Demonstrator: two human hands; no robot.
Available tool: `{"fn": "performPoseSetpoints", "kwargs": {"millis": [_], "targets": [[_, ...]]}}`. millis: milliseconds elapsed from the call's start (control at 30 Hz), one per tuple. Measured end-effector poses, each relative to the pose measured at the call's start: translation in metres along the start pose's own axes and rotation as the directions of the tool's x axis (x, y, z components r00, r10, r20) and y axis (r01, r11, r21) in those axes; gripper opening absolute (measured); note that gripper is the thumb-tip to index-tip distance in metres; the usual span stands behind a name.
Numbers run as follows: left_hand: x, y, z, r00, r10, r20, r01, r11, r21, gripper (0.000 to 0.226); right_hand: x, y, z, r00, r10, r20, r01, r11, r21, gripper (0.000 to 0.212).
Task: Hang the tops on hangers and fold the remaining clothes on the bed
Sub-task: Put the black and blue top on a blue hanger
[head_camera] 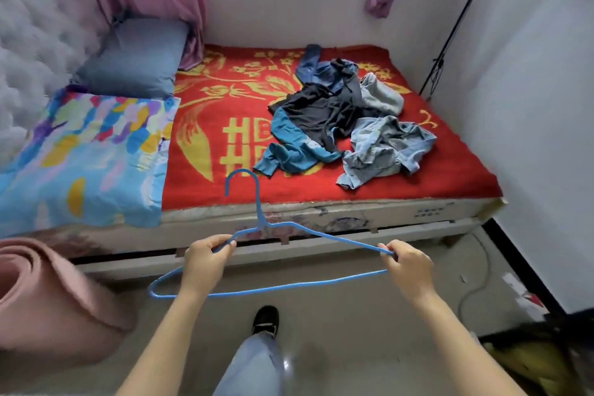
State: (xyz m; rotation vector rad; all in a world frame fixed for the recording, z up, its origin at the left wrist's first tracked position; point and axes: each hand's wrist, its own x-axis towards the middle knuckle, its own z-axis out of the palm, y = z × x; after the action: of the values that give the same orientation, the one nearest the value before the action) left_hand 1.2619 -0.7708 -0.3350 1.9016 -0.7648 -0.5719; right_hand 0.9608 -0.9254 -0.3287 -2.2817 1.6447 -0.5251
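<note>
I am holding a blue wire hanger (259, 199) out over the floor, hook pointing toward the bed. My left hand (205, 259) is curling its fingers round the left shoulder and my right hand (409, 267) is pinching the right corner. Beyond it, on the bed's red blanket (225, 177), the clothes are lying crumpled toward the right: a black and teal top (315, 116), a pale denim shirt (385, 145) touching it, and a grey garment (381, 96) behind.
</note>
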Motion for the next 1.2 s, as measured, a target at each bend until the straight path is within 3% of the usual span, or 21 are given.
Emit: {"fn": "performPoseSetpoints", "kwargs": {"millis": [300,700,933,1033,1133,1200], "targets": [[0.183,0.081,0.071,0.985,0.16,0.058,-0.158,0.987,-0.044,0.01,0.168,0.003,-0.009,0.989,0.097,-0.115,-0.104,0.993,-0.049,0.023],[0.301,0.142,0.18,0.96,0.245,0.138,-0.247,0.969,-0.006,0.01,0.313,0.063,-0.016,0.981,0.163,-0.108,-0.171,0.983,-0.068,0.021],[0.375,0.184,0.27,0.97,0.236,0.052,-0.236,0.972,-0.019,0.007,0.453,0.117,-0.017,0.994,0.03,-0.101,-0.04,0.994,-0.098,0.014],[0.393,0.21,0.305,0.962,0.273,-0.023,-0.273,0.962,0.003,0.01,0.511,0.133,-0.02,0.988,-0.132,-0.08,0.107,0.96,-0.257,0.024],[0.409,0.225,0.327,0.931,0.362,-0.051,-0.357,0.93,0.085,0.012,0.56,0.12,-0.022,0.934,-0.352,-0.059,0.336,0.923,-0.186,0.008],[0.417,0.229,0.335,0.914,0.403,-0.046,-0.396,0.911,0.118,0.011,0.58,0.097,-0.015,0.888,-0.461,0.01,0.461,0.887,-0.023,0.014]]}}
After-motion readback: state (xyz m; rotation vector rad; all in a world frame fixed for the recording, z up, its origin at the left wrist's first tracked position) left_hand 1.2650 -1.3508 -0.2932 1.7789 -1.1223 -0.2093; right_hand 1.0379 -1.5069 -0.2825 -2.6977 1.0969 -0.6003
